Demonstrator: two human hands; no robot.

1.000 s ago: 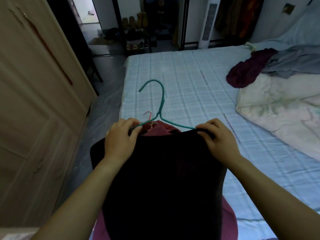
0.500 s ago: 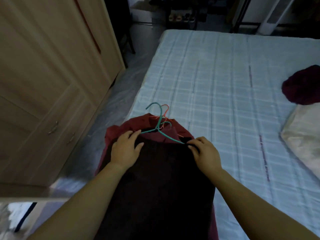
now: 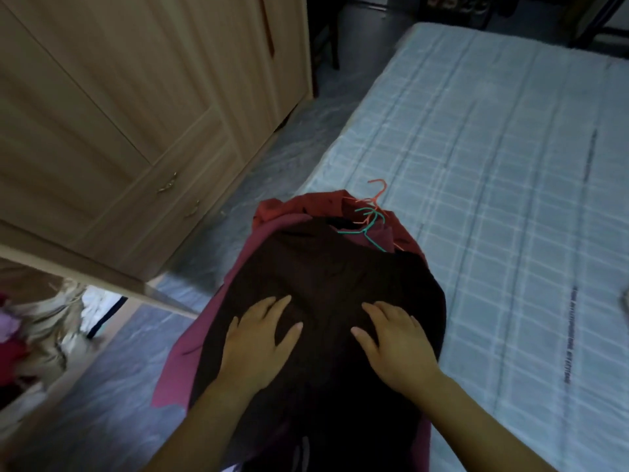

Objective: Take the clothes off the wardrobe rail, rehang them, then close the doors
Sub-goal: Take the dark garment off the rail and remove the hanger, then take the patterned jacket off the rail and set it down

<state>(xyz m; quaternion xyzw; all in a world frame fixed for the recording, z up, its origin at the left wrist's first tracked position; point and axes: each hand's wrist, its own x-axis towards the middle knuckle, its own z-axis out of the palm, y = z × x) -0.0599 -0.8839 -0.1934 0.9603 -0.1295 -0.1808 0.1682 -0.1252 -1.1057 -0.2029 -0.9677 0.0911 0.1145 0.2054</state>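
A dark brown garment (image 3: pixel 326 267) lies on top of a pile of red clothes (image 3: pixel 306 207) at the near left corner of the bed. A green hanger (image 3: pixel 369 229) sticks out of its neck, and an orange hanger (image 3: pixel 376 192) lies just beyond it. My left hand (image 3: pixel 258 338) and my right hand (image 3: pixel 396 338) both rest flat on the dark garment, fingers spread and straight. The wooden wardrobe (image 3: pixel 136 97) stands to the left, its near doors shut.
The bed (image 3: pixel 510 165) with a pale blue checked sheet fills the right side. A grey floor strip (image 3: pixel 296 144) runs between bed and wardrobe. An open wardrobe door edge (image 3: pixel 102 281) crosses the lower left, with hanging clothes (image 3: pixel 41 321) behind it.
Both hands let go of the hanger's shoulders and slid down the dark garment toward me. The garment now lies on the red pile. The view tilted down and left.
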